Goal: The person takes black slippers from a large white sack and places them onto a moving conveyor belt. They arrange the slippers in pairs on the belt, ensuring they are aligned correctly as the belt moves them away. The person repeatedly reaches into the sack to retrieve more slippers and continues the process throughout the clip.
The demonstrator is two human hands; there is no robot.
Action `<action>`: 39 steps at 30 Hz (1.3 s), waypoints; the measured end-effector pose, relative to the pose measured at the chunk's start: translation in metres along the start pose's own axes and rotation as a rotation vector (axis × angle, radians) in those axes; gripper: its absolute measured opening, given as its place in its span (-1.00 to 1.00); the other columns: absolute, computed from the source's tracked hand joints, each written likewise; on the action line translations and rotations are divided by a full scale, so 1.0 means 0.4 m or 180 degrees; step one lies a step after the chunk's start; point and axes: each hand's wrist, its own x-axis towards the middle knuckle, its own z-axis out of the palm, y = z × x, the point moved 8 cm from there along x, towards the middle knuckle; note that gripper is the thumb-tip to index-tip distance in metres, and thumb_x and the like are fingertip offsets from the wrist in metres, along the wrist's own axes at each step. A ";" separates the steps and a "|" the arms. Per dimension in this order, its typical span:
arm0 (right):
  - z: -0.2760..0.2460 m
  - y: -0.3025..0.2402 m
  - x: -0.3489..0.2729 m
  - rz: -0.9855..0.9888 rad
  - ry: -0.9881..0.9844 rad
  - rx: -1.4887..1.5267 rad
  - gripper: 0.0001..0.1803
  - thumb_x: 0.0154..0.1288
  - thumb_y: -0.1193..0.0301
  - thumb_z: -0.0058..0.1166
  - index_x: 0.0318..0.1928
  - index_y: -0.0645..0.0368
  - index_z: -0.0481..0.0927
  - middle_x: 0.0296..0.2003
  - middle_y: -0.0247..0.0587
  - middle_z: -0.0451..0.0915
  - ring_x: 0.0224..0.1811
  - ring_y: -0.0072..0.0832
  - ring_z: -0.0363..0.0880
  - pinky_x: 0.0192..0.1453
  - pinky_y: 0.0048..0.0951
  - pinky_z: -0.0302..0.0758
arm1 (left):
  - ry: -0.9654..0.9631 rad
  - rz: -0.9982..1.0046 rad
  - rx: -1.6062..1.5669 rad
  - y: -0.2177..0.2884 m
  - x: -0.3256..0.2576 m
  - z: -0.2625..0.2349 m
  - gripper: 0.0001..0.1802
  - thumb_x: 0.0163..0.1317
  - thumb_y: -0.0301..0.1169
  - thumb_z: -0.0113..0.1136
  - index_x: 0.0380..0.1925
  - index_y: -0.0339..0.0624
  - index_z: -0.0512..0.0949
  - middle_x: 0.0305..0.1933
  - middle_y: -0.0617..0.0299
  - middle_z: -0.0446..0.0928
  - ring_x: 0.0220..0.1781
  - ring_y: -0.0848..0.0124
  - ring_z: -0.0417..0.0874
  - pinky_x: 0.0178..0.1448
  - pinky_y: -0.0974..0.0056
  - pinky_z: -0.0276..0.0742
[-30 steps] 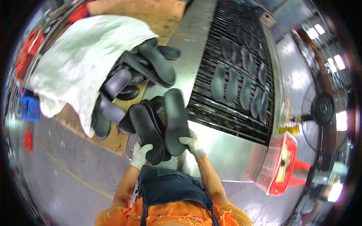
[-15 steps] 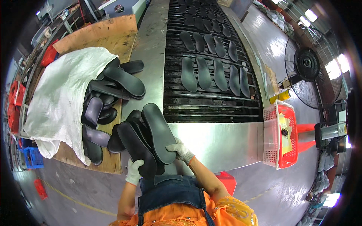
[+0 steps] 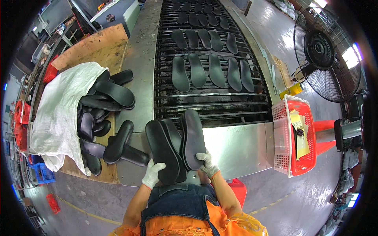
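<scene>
My left hand [image 3: 152,174], in a white knit glove, is closed on the lower end of a stack of black shoe insoles [image 3: 162,151]. Gloved the same way, my right hand [image 3: 208,163] grips a second few insoles [image 3: 193,139], thumb on top. Both bundles fan out side by side above the near metal ledge [image 3: 236,147], their inner edges overlapping. To the left, a loose insole [image 3: 119,141] lies across another one [image 3: 135,155]. Beyond my hands, rows of insoles [image 3: 197,70] rest on the dark slatted conveyor [image 3: 212,104].
On the left, a white woven sack [image 3: 59,114] spills a heap of insoles [image 3: 114,94] onto a wooden board [image 3: 106,51]. A red and white plastic basket [image 3: 284,137] holding yellow paper stands at the right end of the ledge. Past it is a large black fan [image 3: 319,49].
Both hands have moved right with the insoles, relative to the sack and ledge. The bundles now stand more upright and fan wider. Two crossed insoles on the left show more fully.
</scene>
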 end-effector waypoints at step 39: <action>-0.597 -0.839 0.208 -0.1202 0.2016 -0.1825 -0.44 0.39 0.32 0.15 0.21 0.54 0.47 0.05 0.03 0.63 0.04 -0.28 0.62 0.19 -0.29 0.50 | 0.1240 0.0603 0.0869 0.036 0.538 0.156 -0.68 0.23 -0.51 0.13 -0.03 -0.44 0.53 -0.08 0.08 0.60 -0.09 0.36 0.62 0.10 0.26 0.51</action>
